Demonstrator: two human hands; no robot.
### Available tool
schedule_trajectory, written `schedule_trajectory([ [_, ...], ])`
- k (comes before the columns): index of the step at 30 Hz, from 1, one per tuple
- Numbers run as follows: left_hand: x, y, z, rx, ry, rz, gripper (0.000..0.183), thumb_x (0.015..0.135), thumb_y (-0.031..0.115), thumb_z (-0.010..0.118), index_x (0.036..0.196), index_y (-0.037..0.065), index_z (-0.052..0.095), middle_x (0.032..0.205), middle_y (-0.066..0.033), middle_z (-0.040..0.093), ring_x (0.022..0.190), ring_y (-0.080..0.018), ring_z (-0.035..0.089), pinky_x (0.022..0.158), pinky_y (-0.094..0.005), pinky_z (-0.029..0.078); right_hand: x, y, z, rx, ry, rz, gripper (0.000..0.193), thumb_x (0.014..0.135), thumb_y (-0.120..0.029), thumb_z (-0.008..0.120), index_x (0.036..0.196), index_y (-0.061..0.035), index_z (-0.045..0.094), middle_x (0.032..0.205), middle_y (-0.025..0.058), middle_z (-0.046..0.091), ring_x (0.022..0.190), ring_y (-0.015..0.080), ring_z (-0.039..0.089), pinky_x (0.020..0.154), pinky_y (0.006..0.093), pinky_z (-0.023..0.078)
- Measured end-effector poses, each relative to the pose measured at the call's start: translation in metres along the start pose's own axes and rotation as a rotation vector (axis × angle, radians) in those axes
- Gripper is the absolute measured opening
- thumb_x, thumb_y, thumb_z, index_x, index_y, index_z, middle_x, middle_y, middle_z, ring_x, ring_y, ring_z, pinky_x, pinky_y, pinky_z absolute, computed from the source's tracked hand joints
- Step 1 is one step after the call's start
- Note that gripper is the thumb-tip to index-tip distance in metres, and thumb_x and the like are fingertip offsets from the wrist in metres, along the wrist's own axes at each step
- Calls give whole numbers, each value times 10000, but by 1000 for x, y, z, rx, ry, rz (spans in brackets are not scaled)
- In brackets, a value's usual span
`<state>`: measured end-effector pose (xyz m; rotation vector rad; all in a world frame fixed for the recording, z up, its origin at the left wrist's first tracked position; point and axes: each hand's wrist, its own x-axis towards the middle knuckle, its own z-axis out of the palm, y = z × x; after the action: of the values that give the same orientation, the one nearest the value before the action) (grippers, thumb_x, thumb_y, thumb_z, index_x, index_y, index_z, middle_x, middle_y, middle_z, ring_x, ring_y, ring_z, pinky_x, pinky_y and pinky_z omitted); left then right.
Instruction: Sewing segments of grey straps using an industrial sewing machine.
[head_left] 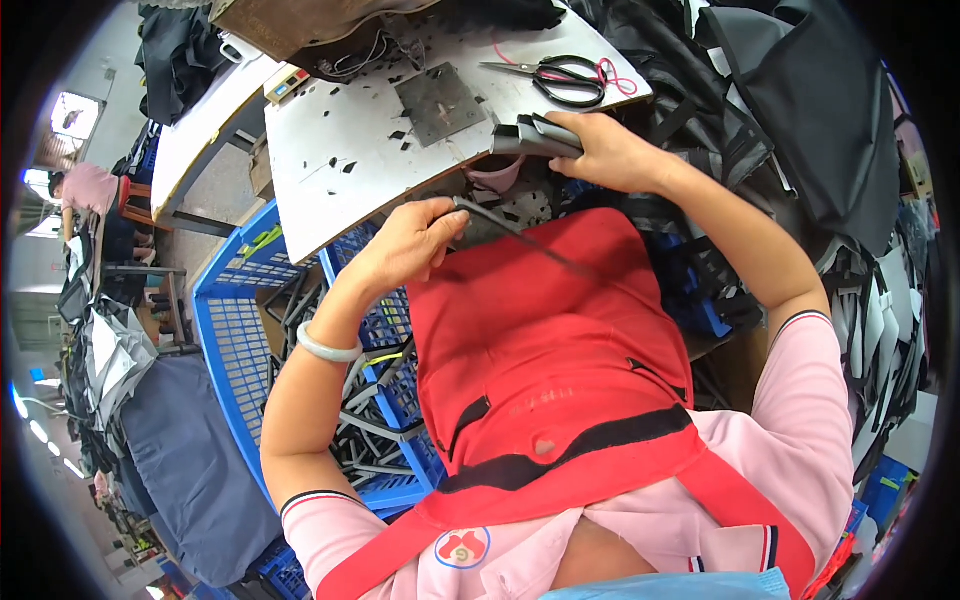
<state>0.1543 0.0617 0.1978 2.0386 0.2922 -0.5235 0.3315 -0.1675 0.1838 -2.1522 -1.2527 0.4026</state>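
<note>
My left hand (420,240), below a pale bangle, is closed with thumb and fingers pinching one end of a thin dark strip (515,235). The strip slants down to the right in front of my red apron and blurs toward its far end. At the table's front edge, my right hand (612,150) grips a bundle of dark grey folded pieces (538,136), which point left. Just beyond that bundle, black-handled scissors (570,80) lie beside a loop of pink cord (618,80). A square metal plate (440,103) rests on the white table (310,195) among small black scraps.
A blue crate (235,345) at my left holds many grey and black strips (365,430). Black sheet material (800,110) is heaped at the right. A brown machine body (290,30) stands at the table's back. Another person (90,188) is far off at the left.
</note>
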Motion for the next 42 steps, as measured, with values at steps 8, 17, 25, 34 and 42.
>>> schedule_trajectory([
  [8,14,-27,-11,48,38,-223,506,975,388,444,671,5,573,480,-49,481,404,-155,482,411,-275,402,-17,-22,41,61,53,-104,393,803,-168,673,1146,-14,561,966,219,654,948,392,620,826,436,496],
  [17,7,-34,-12,-245,-94,-131,362,984,379,520,876,42,599,533,4,509,408,-76,486,393,-201,399,-17,-27,28,-73,111,-276,485,767,-151,738,1208,-71,553,1122,141,597,1045,350,590,888,409,493],
  [25,-5,-5,-20,-548,-252,96,234,1002,272,512,924,68,595,620,16,549,452,-59,501,429,-178,398,-5,-29,60,240,40,-272,535,738,-94,770,1229,-69,560,1170,137,498,1118,308,523,961,378,448],
  [34,-6,12,-31,-455,-26,134,227,926,226,622,991,17,680,689,-20,629,559,-71,531,516,-217,423,3,-39,-2,-160,-52,-146,412,779,-276,741,1071,-42,568,966,190,635,929,371,611,791,420,489],
  [42,19,41,-44,311,622,452,253,852,218,654,960,-7,699,785,-167,689,726,-285,669,680,-349,500,38,-38,-55,-256,-3,-135,403,779,-242,740,1048,-11,550,928,201,641,927,390,604,789,418,475],
])
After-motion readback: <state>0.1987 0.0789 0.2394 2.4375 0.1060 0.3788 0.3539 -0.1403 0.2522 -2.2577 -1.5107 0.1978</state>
